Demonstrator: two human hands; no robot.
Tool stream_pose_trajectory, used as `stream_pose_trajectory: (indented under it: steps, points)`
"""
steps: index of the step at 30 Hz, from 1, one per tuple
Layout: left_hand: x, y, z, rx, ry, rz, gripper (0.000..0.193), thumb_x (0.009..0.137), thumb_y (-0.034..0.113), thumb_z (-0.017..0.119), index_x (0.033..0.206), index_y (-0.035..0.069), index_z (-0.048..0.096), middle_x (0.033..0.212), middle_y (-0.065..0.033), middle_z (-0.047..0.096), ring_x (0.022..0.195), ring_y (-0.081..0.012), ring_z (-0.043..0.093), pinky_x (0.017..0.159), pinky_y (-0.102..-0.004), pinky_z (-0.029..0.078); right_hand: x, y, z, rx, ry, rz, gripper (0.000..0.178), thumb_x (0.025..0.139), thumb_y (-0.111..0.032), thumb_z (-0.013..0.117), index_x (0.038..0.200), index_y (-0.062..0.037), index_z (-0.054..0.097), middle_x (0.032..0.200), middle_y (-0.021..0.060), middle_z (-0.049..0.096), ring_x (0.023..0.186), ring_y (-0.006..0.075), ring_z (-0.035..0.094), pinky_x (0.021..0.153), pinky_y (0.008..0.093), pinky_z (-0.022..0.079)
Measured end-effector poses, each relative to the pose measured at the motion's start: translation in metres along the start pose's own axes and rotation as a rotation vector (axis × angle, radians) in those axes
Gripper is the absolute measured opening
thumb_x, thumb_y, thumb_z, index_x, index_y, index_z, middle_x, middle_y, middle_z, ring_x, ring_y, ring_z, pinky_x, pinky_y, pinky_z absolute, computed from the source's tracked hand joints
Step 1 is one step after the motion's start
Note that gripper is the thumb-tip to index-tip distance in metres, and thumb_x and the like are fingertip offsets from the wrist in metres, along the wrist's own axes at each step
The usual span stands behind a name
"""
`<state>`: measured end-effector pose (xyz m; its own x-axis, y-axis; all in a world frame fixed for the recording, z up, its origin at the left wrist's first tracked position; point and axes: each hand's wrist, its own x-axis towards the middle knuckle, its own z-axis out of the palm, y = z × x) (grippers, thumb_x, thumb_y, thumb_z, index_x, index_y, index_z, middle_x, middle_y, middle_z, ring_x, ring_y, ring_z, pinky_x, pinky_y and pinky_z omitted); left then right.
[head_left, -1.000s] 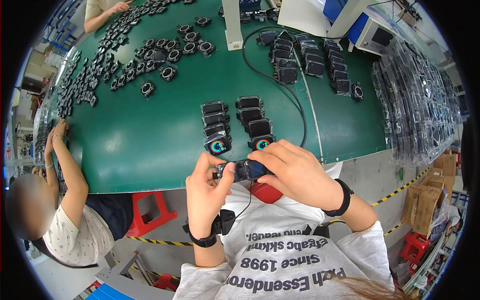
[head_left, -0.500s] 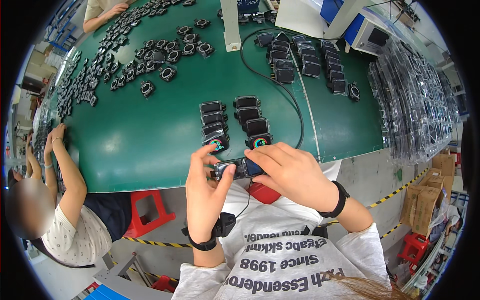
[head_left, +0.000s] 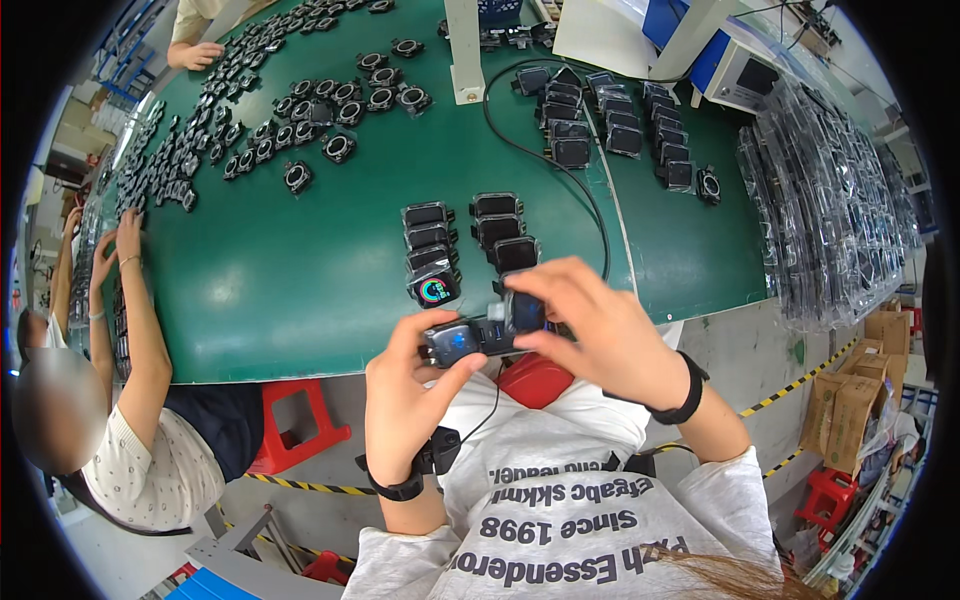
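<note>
My left hand (head_left: 412,380) pinches one end of a black two-place holder over the table's front edge, thumb below and fingers above. A smartwatch body (head_left: 455,342) with a bluish glow on its face sits at that end. Over the holder's other end (head_left: 491,335), my right hand (head_left: 610,335) grips a second watch body (head_left: 524,312), tilted, between thumb and fingers. Two short rows of film-wrapped watch bodies lie just beyond: the left row (head_left: 429,236) ends in one with a lit, coloured screen (head_left: 436,290), and the right row (head_left: 498,230) is partly behind my right fingers.
Many round-faced watch bodies (head_left: 265,150) spread over the green table (head_left: 300,300) at left. More rows (head_left: 570,150) lie at back right, by a black cable (head_left: 535,147), a metal post (head_left: 466,80) and stacked clear trays (head_left: 830,210). Co-workers sit at left.
My right hand has risen slightly and tilts a watch body above the holder's right end. The left watch's face now glows blue. The right row's lit front watch no longer shows.
</note>
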<state>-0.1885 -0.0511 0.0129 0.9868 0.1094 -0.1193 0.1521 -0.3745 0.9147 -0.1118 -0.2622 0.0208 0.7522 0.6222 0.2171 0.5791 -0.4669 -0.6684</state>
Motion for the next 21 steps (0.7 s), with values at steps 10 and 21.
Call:
stream_pose_trajectory:
  steps: [10, 21]
  points:
    - [0.016, -0.033, 0.002, -0.064, 0.265, 0.051, 0.039, 0.093, 0.008, 0.067, 0.13, 0.004, 0.055, 0.109, -0.0104, 0.065, 0.085, -0.0154, 0.063, 0.079, -0.0299, 0.052, 0.019, 0.031, -0.017, 0.128, -0.074, 0.116, 0.042, 0.075, -0.005, 0.081, 0.114, -0.008, 0.069, 0.103, 0.0053, 0.062, 0.076, 0.0163, 0.068, 0.067, 0.0289, 0.057]
    - [0.031, -0.033, 0.007, 0.368, 0.305, 0.208, 0.029, 0.09, 0.002, 0.067, 0.116, 0.014, 0.07, 0.11, -0.0074, 0.055, 0.107, -0.0239, 0.05, 0.085, -0.034, 0.046, 0.028, 0.029, 0.001, -0.139, -0.021, 0.069, 0.025, 0.082, -0.009, 0.075, 0.104, -0.0064, 0.065, 0.097, 0.008, 0.062, 0.071, 0.023, 0.067, 0.065, 0.0351, 0.054]
